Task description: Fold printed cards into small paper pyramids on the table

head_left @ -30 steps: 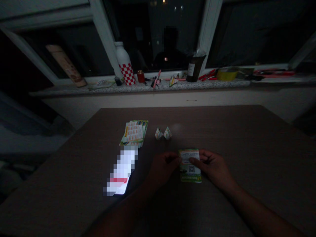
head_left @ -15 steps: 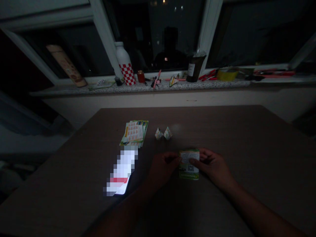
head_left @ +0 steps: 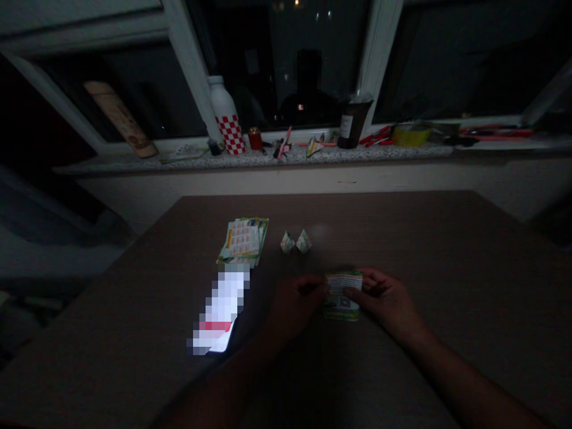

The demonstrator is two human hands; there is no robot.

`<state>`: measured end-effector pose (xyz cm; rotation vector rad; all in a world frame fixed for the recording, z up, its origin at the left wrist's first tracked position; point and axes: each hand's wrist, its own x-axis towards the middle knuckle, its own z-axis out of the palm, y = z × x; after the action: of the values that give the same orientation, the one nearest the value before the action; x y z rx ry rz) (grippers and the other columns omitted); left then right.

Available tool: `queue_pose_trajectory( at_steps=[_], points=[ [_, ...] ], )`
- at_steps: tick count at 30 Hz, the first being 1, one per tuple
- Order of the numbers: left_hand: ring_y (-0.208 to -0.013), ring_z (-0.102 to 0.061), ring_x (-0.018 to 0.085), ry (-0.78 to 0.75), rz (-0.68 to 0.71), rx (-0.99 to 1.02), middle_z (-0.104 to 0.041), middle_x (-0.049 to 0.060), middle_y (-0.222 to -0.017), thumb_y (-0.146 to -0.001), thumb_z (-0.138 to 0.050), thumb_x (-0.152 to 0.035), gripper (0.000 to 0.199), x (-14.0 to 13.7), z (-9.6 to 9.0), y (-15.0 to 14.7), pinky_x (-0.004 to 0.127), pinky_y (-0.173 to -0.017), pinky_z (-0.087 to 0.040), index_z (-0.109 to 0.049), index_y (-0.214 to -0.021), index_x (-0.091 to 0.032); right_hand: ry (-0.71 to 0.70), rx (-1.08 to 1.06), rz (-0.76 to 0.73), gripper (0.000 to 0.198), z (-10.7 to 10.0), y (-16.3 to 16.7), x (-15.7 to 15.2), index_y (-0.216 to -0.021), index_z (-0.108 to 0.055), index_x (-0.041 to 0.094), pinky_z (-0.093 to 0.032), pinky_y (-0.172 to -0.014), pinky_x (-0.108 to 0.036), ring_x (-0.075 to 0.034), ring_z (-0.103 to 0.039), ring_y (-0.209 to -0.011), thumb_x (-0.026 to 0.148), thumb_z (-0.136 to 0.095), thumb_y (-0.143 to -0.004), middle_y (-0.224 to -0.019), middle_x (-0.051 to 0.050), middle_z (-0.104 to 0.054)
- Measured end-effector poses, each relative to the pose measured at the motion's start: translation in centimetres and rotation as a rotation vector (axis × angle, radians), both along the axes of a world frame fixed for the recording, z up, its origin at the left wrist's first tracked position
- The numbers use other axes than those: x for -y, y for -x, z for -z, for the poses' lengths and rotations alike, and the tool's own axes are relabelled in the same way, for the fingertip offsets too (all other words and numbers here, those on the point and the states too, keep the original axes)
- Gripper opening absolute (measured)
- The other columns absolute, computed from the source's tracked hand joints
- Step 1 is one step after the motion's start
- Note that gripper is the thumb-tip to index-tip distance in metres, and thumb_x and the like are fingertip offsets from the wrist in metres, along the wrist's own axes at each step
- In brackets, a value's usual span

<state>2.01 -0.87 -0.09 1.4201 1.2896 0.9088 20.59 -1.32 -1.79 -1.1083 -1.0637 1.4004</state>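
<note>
Between my two hands is a small printed paper sheet point(head_left: 342, 304) with green edges, lines of text and a square code. My left hand point(head_left: 297, 301) pinches its left edge between thumb and fingers. On the other side, my right hand point(head_left: 386, 301) grips the upper right part, thumb on the front and fingers behind. Beyond the hands, two small folded paper shapes point(head_left: 304, 242) with pointed tops stand side by side. A stack of similar printed sheets point(head_left: 242, 241) lies farther left, near a lit phone point(head_left: 221, 310) whose screen is blurred out.
The brown table point(head_left: 402, 232) runs up to the wall under a window. Along the stone sill point(head_left: 179, 159) stand a red-checked white bottle point(head_left: 227, 116), a tan cylinder point(head_left: 120, 119), a small red jar point(head_left: 255, 139), a dark container point(head_left: 353, 122) and a yellow item point(head_left: 411, 134).
The paper sheet has tilted slightly in my fingers, its lower edge now a little higher. Both hands stay in nearly the same place.
</note>
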Motion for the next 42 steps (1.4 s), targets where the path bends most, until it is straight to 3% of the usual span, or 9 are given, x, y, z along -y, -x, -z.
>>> queue_pose_trajectory(
  at_steps=[14,22,42],
  points=[
    [-0.075,-0.065,0.018,0.009,0.006,0.084,-0.072,0.005,-0.080,-0.075,-0.065,-0.032,0.020,-0.05,0.55,-0.01,0.026,-0.067,-0.049,-0.071,-0.085,-0.015,-0.016,-0.011,-0.022,0.031,-0.10,-0.03,0.03,-0.087,-0.064,0.020,-0.057,-0.070,-0.032,-0.019,-0.070,-0.074,0.031,-0.080,-0.062,-0.084,-0.005,-0.074],
    [-0.076,-0.065,0.018,0.011,0.008,0.040,-0.072,0.005,-0.080,-0.075,-0.064,-0.030,0.020,0.05,-0.12,-0.06,0.026,-0.067,-0.048,-0.071,-0.084,-0.014,-0.017,0.005,-0.034,0.030,0.13,-0.08,-0.03,-0.085,-0.065,0.019,-0.056,-0.070,-0.032,-0.019,-0.070,-0.075,0.033,-0.080,-0.063,-0.085,-0.006,-0.074],
    [-0.075,-0.065,0.019,0.004,0.002,0.003,-0.071,0.006,-0.080,-0.076,-0.063,-0.034,0.023,-0.07,0.29,-0.02,0.026,-0.066,-0.048,-0.070,-0.085,-0.014,-0.021,0.004,-0.033,0.031,-0.12,0.02,0.04,-0.085,-0.065,0.019,-0.056,-0.071,-0.031,-0.019,-0.070,-0.075,0.032,-0.080,-0.062,-0.085,-0.005,-0.075]
  ],
)
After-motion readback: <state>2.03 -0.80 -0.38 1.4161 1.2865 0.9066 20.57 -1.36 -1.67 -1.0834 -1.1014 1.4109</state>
